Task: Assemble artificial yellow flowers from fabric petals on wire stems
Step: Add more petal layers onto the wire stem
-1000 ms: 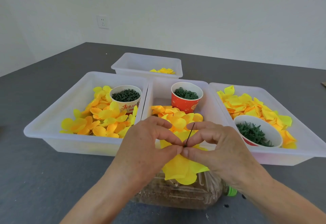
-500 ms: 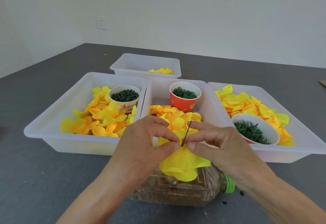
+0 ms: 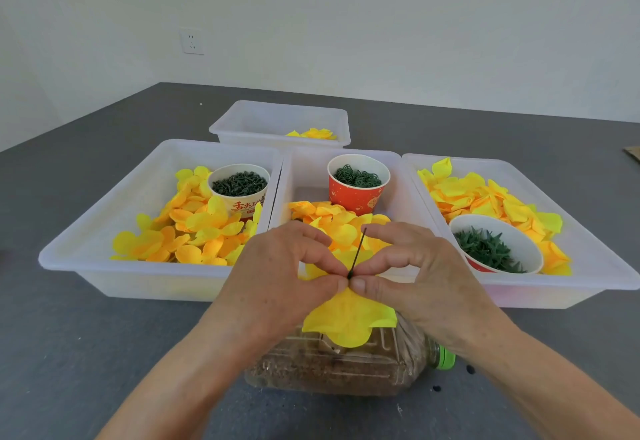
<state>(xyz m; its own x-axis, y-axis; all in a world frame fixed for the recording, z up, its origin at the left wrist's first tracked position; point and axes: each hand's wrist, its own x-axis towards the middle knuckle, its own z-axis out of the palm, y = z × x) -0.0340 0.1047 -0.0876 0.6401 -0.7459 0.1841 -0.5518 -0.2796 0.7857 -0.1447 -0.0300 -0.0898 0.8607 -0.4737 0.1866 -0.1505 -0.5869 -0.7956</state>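
Near the front edge of the worktop, the left hand [image 3: 277,277] and right hand [image 3: 412,273] pinch the yellow fabric petal [image 3: 346,322] around the wire stem [image 3: 356,252]. The petal looks light and floppy, the wire thin; best held at the centre hole.

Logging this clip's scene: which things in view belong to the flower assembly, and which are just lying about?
In use:
left hand and right hand, pinching the thin dark wire stem
large yellow fabric petal
white trays of loose yellow petals
paper cups of green parts

Lying about:
clear plastic bottle with green cap
white wall socket
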